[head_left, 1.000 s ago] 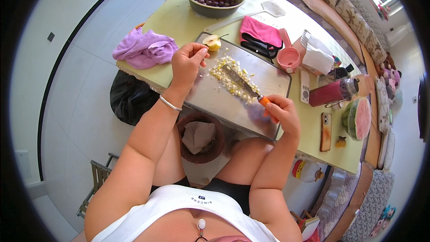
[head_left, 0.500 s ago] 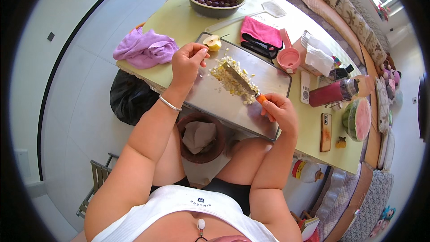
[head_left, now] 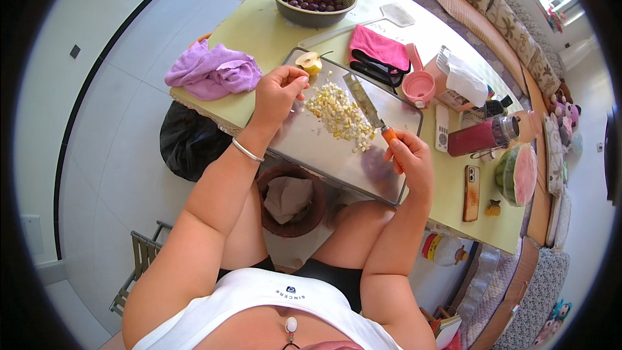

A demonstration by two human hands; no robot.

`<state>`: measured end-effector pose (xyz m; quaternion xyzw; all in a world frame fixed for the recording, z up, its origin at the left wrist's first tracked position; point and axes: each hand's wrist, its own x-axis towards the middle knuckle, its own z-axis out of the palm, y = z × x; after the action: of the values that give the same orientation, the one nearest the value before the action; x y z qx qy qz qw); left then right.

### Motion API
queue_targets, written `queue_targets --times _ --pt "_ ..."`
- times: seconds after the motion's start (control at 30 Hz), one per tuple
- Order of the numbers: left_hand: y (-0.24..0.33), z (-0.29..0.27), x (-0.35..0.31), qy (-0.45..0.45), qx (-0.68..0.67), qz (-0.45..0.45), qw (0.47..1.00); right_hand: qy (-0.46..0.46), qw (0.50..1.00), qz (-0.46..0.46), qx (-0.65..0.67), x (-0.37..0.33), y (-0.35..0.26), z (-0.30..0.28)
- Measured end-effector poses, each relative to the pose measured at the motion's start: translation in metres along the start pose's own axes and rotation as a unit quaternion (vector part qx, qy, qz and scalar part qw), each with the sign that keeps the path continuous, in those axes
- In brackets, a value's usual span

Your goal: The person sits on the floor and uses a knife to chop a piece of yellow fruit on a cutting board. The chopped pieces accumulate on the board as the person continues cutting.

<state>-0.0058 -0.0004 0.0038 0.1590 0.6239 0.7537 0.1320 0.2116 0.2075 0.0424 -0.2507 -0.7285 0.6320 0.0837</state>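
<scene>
Knife (head_left: 366,100): orange handle grasped in the fingers of the right hand (head_left: 411,161); blade runs away from them, far and slightly left, alongside the chopped fruit (head_left: 340,115). Contact of blade with cutting board (head_left: 324,149) cannot be told. Left hand (head_left: 278,94): fingers curled inward, thumb near forefinger; whether they pinch anything small cannot be told. Chopped fruit, pale with yellow-green bits, lies spread on the board between the two hands' fingers. Fruit half (head_left: 310,63), cut face showing, sits just beyond the left fingertips. Purple cloth (head_left: 214,72) lies left of the left fingers; phone (head_left: 471,194), right of the right fingers.
</scene>
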Motion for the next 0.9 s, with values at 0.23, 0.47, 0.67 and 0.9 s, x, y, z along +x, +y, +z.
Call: queue_targets --times 0.23,0.47,0.67,0.9 --pt "-0.011 0.000 -0.001 -0.034 0.176 0.093 0.979 0.012 0.999 -0.004 0.030 0.001 0.001 0.000" --pt "-0.006 0.007 -0.007 -0.096 0.364 0.261 0.889 0.014 1.000 -0.003 -0.005 0.000 -0.004 0.009" --pt "-0.004 0.011 -0.010 -0.185 0.327 0.284 0.882 -0.008 1.000 -0.002 -0.028 0.002 -0.002 0.014" --pt "-0.002 0.008 -0.009 -0.080 0.306 0.201 0.927 -0.009 1.000 0.001 -0.028 0.002 0.000 0.014"
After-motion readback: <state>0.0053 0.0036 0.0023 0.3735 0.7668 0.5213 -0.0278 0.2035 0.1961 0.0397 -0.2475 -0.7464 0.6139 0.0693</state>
